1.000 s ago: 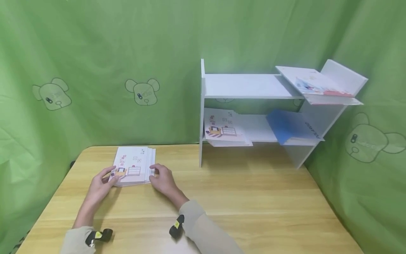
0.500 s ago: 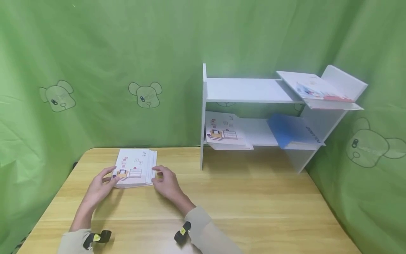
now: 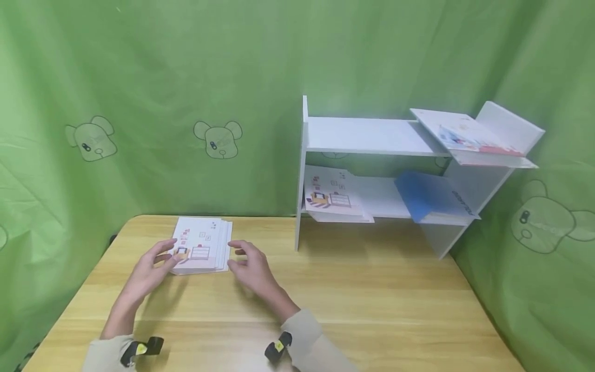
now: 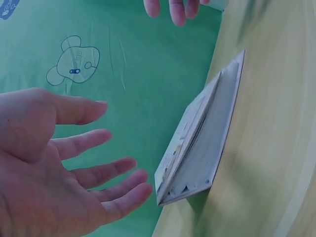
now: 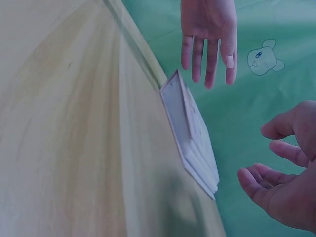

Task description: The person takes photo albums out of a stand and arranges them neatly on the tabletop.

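Observation:
A stack of thin white illustrated books (image 3: 197,243) lies flat on the wooden table at the left, edges slightly fanned to the right. My left hand (image 3: 147,271) is at its left side, and the left wrist view shows its fingers (image 4: 106,173) loosely extended, apart from the stack (image 4: 202,143). On the other side is my right hand (image 3: 254,269), thumb and fingers (image 5: 259,185) parted and slightly bent, with a gap to the stack (image 5: 192,133). Neither hand grips anything.
A white two-tier shelf (image 3: 362,135) stands at the back right. Illustrated books (image 3: 334,194) and a blue book (image 3: 420,196) lie on its lower tier; another book (image 3: 469,135) lies tilted on top, overhanging the front. Green curtain (image 3: 153,77) surrounds the table (image 3: 372,305).
My right hand has let go of the stack's right edge and drawn slightly away to the right. The left fingers have loosened from the left edge. The head view has shifted slightly.

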Tool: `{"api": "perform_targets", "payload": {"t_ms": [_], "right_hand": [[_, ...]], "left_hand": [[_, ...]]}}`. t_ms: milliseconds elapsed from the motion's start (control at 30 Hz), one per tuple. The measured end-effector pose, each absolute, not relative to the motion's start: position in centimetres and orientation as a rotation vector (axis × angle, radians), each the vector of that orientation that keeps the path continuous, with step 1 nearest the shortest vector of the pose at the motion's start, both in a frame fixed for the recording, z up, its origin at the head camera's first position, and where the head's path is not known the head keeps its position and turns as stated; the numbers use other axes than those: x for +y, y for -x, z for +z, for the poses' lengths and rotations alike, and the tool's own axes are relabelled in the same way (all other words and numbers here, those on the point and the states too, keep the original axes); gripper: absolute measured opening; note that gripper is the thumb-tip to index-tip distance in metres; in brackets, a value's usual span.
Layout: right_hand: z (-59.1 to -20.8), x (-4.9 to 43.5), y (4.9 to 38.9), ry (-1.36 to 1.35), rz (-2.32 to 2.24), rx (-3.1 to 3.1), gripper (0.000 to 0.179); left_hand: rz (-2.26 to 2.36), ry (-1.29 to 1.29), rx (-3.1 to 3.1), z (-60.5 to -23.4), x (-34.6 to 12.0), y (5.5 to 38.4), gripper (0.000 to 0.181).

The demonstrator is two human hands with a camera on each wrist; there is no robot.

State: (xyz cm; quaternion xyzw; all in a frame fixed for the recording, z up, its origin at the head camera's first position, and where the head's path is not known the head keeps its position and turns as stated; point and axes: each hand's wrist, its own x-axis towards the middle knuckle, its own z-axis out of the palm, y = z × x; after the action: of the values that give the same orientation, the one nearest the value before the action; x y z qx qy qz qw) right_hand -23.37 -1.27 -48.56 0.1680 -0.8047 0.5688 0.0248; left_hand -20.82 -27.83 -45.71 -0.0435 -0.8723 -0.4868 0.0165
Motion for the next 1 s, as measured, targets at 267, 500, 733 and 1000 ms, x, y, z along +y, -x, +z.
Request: {"api": "perform_targets", "payload": {"t_ms": [267,500,733,1000], "right_hand": [[-47.6,-0.4,22.8,-0.603,1.750,-2.437,0.047],[-46.4,0.6,22.3,-0.638,1.767,-2.376,0.047],[-44.9,1.6,21.7,-0.664,1.767,-2.334,0.047],[-43.6,2.5,20.9,-0.695,1.753,-2.304,0.047]], "left_hand": [[-1.587,0.222,-2.640,-44.5,-27.3,20.3,0.056],[-1.626,0.246,-2.565,-43.6,-26.5,19.9,0.057],[-1.633,0.291,-2.456,-42.9,-25.7,19.4,0.050],[-1.662,0.305,-2.420,-41.9,-25.2,18.7,0.049]]}}
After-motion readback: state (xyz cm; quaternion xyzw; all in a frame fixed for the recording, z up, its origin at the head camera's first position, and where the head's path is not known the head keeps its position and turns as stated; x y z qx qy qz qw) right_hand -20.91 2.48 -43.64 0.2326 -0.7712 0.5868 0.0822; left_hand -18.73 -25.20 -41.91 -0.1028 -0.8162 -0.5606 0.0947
